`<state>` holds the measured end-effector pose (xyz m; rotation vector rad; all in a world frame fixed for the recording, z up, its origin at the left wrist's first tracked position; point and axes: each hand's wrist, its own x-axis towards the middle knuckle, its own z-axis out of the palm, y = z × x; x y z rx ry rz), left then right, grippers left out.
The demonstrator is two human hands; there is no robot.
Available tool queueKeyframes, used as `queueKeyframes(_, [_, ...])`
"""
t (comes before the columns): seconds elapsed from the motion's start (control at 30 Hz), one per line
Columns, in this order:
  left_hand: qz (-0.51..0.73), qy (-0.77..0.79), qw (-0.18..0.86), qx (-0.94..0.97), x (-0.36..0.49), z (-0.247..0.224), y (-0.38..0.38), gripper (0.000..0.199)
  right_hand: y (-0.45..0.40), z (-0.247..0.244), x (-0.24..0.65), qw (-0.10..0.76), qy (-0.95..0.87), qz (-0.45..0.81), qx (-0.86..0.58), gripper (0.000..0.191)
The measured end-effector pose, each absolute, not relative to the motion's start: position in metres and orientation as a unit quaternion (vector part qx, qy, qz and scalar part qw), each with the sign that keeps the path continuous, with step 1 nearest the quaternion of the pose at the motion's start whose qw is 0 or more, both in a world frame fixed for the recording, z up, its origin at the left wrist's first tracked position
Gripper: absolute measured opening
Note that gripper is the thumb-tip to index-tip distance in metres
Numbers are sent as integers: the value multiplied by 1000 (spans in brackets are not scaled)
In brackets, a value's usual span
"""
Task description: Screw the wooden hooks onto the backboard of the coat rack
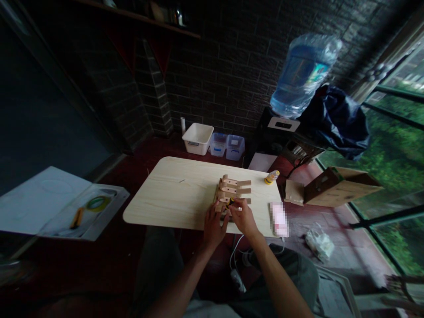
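A wooden rack (229,189) with several parallel slats and rounded ends lies on the pale table (172,194), right of its middle. My left hand (213,225) closes on the rack's near left corner. In the fingers of my right hand (244,216) is a small screwdriver (230,202) with a yellow-and-black handle, held over the near slats. Its tip is hidden by the handle and my fingers. Dark screw or hole spots show on the farther slats.
A yellow-capped bottle (271,177) stands at the table's right end, near a pixelated pink item (279,219). A thin dark piece (181,180) lies on the left half. Beyond are bins (198,140) and a water dispenser (284,124). An open case (96,212) is at left.
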<state>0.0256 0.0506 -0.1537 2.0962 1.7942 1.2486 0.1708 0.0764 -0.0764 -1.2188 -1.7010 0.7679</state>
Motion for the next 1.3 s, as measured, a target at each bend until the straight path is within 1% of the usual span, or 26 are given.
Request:
queueKeyframes(0.27, [422, 589, 60, 686, 25, -157, 52, 53, 77, -78, 167, 432, -696, 286, -497, 35])
queueKeyframes(0.53, [415, 589, 67, 691, 26, -154, 51, 52, 77, -80, 170, 444, -695, 280, -491, 35])
queueKeyframes(0.73, [415, 590, 62, 690, 26, -154, 50, 56, 77, -83, 173, 446, -685, 319, -479, 36])
queueKeyframes(1.07, [412, 588, 60, 694, 26, -157, 51, 50, 77, -87, 173, 448, -685, 297, -492, 36])
queueKeyframes(1.3, [416, 592, 63, 687, 27, -157, 51, 53, 75, -75, 172, 451, -686, 293, -490, 35])
